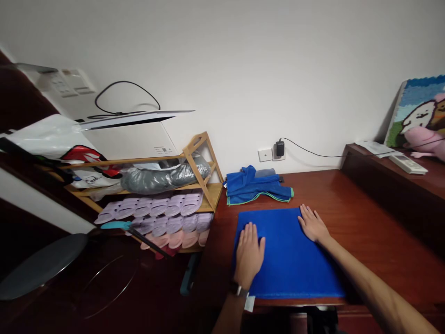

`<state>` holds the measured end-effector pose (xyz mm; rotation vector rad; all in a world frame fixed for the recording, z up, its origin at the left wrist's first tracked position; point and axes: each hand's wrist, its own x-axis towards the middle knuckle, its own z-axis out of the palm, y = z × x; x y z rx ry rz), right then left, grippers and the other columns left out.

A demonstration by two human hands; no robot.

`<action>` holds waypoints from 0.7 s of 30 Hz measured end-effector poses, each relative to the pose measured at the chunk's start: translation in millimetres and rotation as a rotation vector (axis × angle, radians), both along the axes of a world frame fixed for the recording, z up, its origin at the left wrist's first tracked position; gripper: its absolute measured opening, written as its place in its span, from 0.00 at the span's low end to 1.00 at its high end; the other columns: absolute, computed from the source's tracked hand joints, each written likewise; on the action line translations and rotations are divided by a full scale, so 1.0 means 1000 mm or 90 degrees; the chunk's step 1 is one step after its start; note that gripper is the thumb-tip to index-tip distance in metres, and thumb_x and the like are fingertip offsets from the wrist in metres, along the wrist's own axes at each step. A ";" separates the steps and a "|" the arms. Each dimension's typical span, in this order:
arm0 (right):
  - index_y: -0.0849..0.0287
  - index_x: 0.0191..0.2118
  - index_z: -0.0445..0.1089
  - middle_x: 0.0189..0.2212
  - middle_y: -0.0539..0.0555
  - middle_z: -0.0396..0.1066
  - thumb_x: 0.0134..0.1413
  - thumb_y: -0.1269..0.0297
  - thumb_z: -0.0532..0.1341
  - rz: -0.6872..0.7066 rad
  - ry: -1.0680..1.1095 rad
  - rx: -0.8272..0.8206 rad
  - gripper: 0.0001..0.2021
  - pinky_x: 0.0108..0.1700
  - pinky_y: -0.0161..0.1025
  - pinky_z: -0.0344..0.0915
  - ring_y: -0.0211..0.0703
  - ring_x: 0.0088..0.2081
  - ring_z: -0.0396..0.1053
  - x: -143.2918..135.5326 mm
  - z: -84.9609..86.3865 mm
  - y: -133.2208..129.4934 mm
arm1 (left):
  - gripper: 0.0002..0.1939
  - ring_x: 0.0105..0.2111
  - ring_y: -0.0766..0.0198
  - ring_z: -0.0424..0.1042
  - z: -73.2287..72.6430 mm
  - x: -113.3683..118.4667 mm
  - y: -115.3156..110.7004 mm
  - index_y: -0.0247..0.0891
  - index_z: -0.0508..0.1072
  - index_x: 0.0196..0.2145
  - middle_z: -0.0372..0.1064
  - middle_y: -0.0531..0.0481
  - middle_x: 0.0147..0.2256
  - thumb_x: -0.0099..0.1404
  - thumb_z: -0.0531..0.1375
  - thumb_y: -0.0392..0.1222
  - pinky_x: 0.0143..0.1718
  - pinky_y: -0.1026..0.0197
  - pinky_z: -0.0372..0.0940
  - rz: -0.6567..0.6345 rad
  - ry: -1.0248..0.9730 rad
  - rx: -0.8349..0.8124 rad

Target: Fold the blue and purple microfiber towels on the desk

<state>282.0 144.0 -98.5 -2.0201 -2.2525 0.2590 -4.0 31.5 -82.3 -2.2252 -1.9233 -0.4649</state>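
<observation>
A blue cloth, smooth and roughly square, lies spread on the brown wooden table. My left hand rests flat on the cloth's left part, fingers stretched out and pointing away from me. At the far right corner, my right hand lies flat with its fingers spread, partly on the cloth's edge and partly on the wood. A white tag sticks out below the near left corner. Beyond the cloth sits a crumpled blue cloth with green edging.
Left of the table stands a wooden shoe rack holding several rows of slippers, with a white box on top. A black plug sits in the wall. A remote control and pink plush toy lie on the raised ledge.
</observation>
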 end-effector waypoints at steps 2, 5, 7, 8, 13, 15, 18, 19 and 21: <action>0.67 0.77 0.42 0.77 0.56 0.40 0.72 0.51 0.35 0.000 -0.007 0.004 0.36 0.76 0.50 0.36 0.47 0.76 0.38 0.000 0.000 0.000 | 0.32 0.72 0.52 0.53 0.010 0.041 0.020 0.28 0.59 0.71 0.54 0.36 0.71 0.80 0.42 0.52 0.72 0.46 0.52 -0.074 -0.017 -0.035; 0.69 0.77 0.42 0.77 0.57 0.39 0.72 0.53 0.36 0.013 -0.028 0.009 0.35 0.75 0.51 0.37 0.48 0.76 0.38 0.001 -0.001 0.000 | 0.34 0.73 0.54 0.51 0.015 0.106 0.053 0.30 0.58 0.72 0.54 0.39 0.71 0.80 0.39 0.55 0.73 0.48 0.49 -0.165 -0.047 -0.093; 0.69 0.77 0.42 0.77 0.57 0.39 0.72 0.55 0.36 0.027 -0.037 0.010 0.35 0.75 0.51 0.38 0.48 0.76 0.37 0.002 -0.004 0.001 | 0.34 0.73 0.55 0.51 0.013 0.138 0.072 0.30 0.59 0.72 0.54 0.41 0.71 0.80 0.37 0.54 0.73 0.49 0.49 -0.166 -0.053 -0.129; 0.69 0.77 0.42 0.77 0.57 0.38 0.72 0.56 0.36 0.031 -0.038 0.010 0.35 0.75 0.51 0.38 0.48 0.76 0.37 0.003 -0.004 0.002 | 0.34 0.73 0.56 0.51 0.011 0.148 0.079 0.30 0.59 0.71 0.54 0.41 0.71 0.81 0.36 0.52 0.73 0.50 0.50 -0.156 -0.053 -0.141; 0.69 0.77 0.42 0.76 0.58 0.40 0.72 0.54 0.36 0.013 -0.019 0.013 0.35 0.75 0.51 0.37 0.48 0.76 0.39 0.003 -0.004 0.002 | 0.33 0.73 0.59 0.48 0.002 0.125 0.093 0.33 0.58 0.72 0.52 0.44 0.72 0.80 0.37 0.51 0.74 0.51 0.45 -0.104 -0.045 -0.154; 0.69 0.77 0.42 0.76 0.59 0.41 0.72 0.53 0.36 0.009 -0.012 0.012 0.36 0.75 0.51 0.37 0.48 0.76 0.38 0.002 -0.002 0.001 | 0.33 0.74 0.57 0.47 0.001 0.087 0.093 0.32 0.56 0.73 0.50 0.42 0.73 0.80 0.37 0.51 0.74 0.49 0.44 -0.064 -0.037 -0.156; 0.68 0.77 0.41 0.76 0.58 0.41 0.72 0.52 0.36 0.008 -0.006 0.005 0.36 0.76 0.51 0.36 0.48 0.76 0.38 0.003 -0.001 0.000 | 0.33 0.74 0.52 0.47 0.004 0.022 0.093 0.28 0.55 0.73 0.48 0.37 0.73 0.80 0.39 0.50 0.74 0.46 0.44 0.004 -0.021 -0.160; 0.68 0.77 0.41 0.77 0.58 0.40 0.72 0.52 0.36 0.007 -0.007 0.003 0.36 0.76 0.51 0.36 0.48 0.76 0.38 0.003 -0.001 -0.001 | 0.33 0.74 0.51 0.47 0.005 0.003 0.094 0.27 0.55 0.73 0.48 0.36 0.73 0.80 0.39 0.49 0.73 0.46 0.45 0.023 -0.016 -0.161; 0.68 0.77 0.41 0.77 0.58 0.40 0.72 0.52 0.36 0.005 -0.010 -0.004 0.36 0.76 0.50 0.36 0.47 0.76 0.38 0.003 -0.001 -0.001 | 0.32 0.74 0.51 0.47 0.005 -0.026 0.095 0.28 0.55 0.73 0.48 0.36 0.73 0.79 0.39 0.48 0.73 0.46 0.45 0.044 -0.009 -0.157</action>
